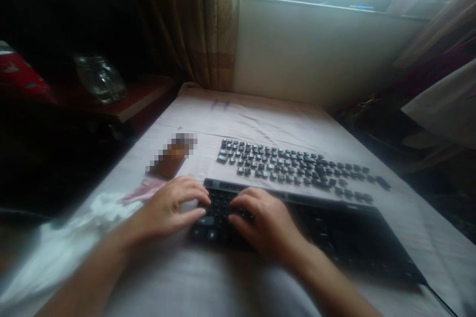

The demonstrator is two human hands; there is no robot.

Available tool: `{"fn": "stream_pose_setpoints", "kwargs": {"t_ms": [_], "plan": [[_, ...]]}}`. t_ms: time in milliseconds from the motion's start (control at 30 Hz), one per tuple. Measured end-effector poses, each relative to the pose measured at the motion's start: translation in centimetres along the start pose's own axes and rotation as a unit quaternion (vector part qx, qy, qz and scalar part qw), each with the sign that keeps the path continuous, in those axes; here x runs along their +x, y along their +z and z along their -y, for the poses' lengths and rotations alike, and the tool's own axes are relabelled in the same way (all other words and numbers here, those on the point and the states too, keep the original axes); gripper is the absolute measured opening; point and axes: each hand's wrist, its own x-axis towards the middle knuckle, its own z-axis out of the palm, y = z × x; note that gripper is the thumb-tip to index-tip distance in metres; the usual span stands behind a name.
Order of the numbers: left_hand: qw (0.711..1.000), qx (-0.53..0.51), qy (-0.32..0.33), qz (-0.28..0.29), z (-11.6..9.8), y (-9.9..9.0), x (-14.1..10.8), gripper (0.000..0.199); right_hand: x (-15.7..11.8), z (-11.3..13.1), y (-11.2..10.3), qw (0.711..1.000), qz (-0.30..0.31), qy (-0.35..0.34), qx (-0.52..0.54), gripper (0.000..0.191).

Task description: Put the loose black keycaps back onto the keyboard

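Observation:
A black computer keyboard [357, 237] lies on the cloth-covered surface, its right side looking bare of keycaps. Keycaps sit on its left end, one large key [206, 220] among them. My left hand [174, 208] reaches over that left end, thumb and fingers apart, fingertips at the keys. Just to its right, my right hand [264, 215] is bent over the keyboard, with a gap between thumb and index finger. Nothing shows in either hand, though the right fingertips are blurred. Behind the keyboard, loose black keycaps [275, 161] are laid out in rows.
A pink cloth [143, 190] and a crumpled white cloth [107, 213] lie left of my left hand. Beyond them is a brown, partly pixelated object [169, 161]. A glass jar [100, 79] stands on a wooden shelf [145, 96]. A cable [441, 299] leaves the keyboard's right corner.

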Motion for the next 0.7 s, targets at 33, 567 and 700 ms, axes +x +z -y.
{"fn": "stream_pose_setpoints", "kwargs": {"t_ms": [33,567,700], "plan": [[1.000,0.000,0.002,0.020,-0.1,0.0,-0.1,0.014,-0.6,0.3,0.4,1.000,0.002,0.009,0.010,0.013],[0.996,0.049,-0.006,0.074,-0.4,0.3,-0.7,0.013,-1.0,2.1,2.3,0.995,0.068,0.077,-0.012,0.010],[0.996,0.043,-0.004,0.072,-0.5,0.2,-0.6,0.013,-1.2,2.2,2.3,0.995,0.067,0.071,-0.016,0.011]]}}
